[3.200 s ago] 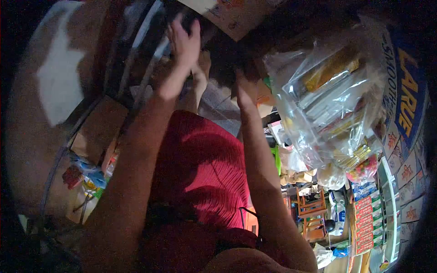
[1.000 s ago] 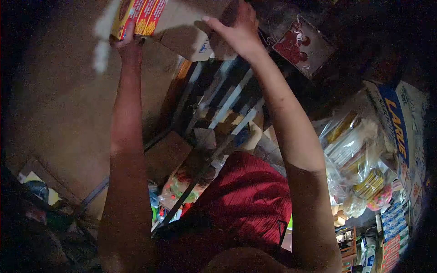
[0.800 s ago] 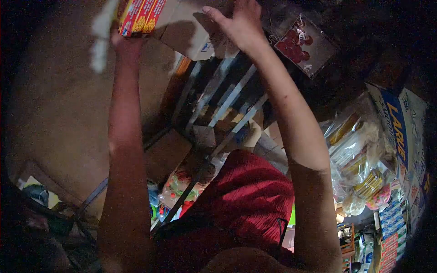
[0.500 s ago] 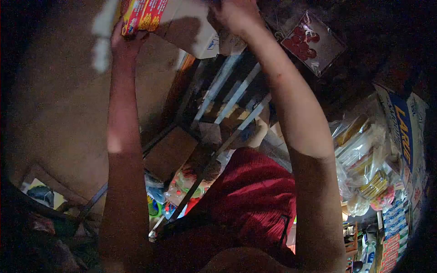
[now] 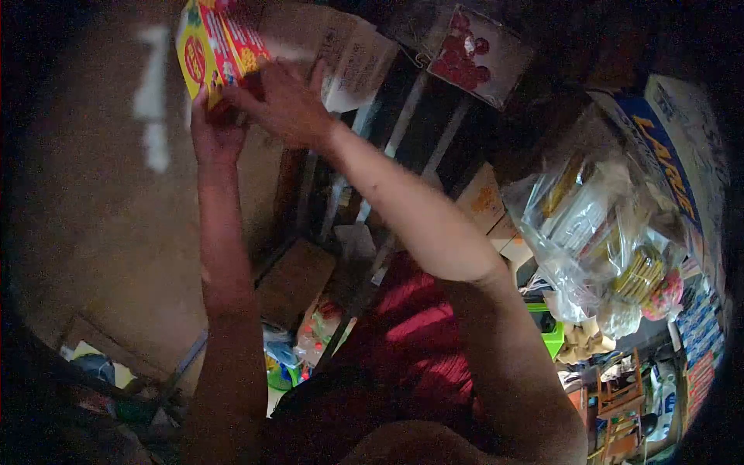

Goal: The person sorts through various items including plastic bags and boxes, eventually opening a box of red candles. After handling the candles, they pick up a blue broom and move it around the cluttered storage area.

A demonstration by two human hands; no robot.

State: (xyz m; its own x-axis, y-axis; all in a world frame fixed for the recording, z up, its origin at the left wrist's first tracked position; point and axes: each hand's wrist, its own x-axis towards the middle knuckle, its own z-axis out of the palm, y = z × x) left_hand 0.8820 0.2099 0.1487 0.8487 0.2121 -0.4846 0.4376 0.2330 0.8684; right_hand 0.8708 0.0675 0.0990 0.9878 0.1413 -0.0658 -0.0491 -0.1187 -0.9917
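Both hands are raised overhead on a red-and-yellow carton (image 5: pixel 219 48): the left hand (image 5: pixel 215 128) grips it from below, the right hand (image 5: pixel 288 105) clasps its side, just beside a brown cardboard box (image 5: pixel 353 54); next calls for steady two-handed support

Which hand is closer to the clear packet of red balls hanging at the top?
The right hand. It lies left of and below the packet of red balls, against the yellow-red box. The left hand is farther left, under that box.
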